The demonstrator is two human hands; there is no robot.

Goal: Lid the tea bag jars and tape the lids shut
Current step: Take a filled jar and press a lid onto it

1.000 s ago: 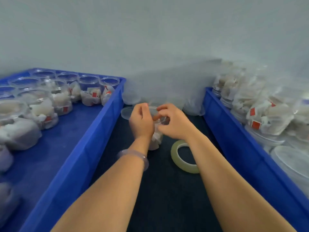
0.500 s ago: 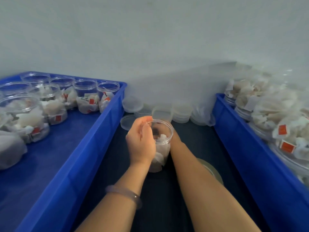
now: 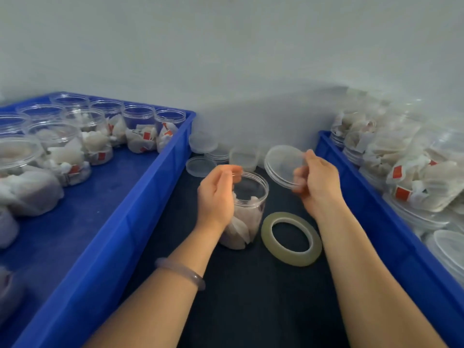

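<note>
A clear plastic jar (image 3: 248, 209) with white tea bags inside stands open on the dark mat between two blue crates. My left hand (image 3: 216, 197) curls round its left side at the rim. My right hand (image 3: 316, 182) grips a clear round lid (image 3: 282, 165), tilted in the air just right of and above the jar mouth. A roll of clear tape (image 3: 291, 238) lies flat on the mat, right of the jar and below my right wrist.
The left blue crate (image 3: 140, 212) holds several open jars of tea bags (image 3: 140, 133). The right blue crate (image 3: 371, 204) is piled with lidded jars (image 3: 424, 187). Spare clear lids (image 3: 200, 166) are stacked by the wall behind the jar.
My right hand reached behind the jar and has come back up to the right with a lid in its grip. The tape roll is in full view again. My left hand has stayed on the jar.
</note>
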